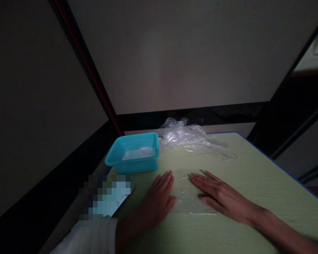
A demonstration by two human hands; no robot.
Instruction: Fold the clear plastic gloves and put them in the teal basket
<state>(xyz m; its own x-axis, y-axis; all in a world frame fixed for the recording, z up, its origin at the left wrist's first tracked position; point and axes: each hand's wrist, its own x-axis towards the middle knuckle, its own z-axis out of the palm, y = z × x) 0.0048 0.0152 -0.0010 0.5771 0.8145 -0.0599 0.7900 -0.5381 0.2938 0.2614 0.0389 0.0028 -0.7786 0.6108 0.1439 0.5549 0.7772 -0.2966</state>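
Observation:
A clear plastic bag (pixel 187 197) lies flat on the table between my hands, its near edge showing as a pale line. My left hand (pixel 160 197) rests at the bag's left side with the fingers stretched out and the thumb apart. On the right side, my right hand (pixel 217 194) lies palm down, fingers extended across the bag's edge. Neither hand grips anything. Behind them a crumpled heap of clear plastic (pixel 185 135) sits at the far edge of the table.
A turquoise plastic basket (pixel 138 165) with flat clear plastic inside stands at the back left. A phone-like flat object (pixel 118 201), partly blurred out, lies left of my left hand. The pale green table (pixel 254 169) has a blue edge, with wardrobe-like panels (pixel 175 63) behind.

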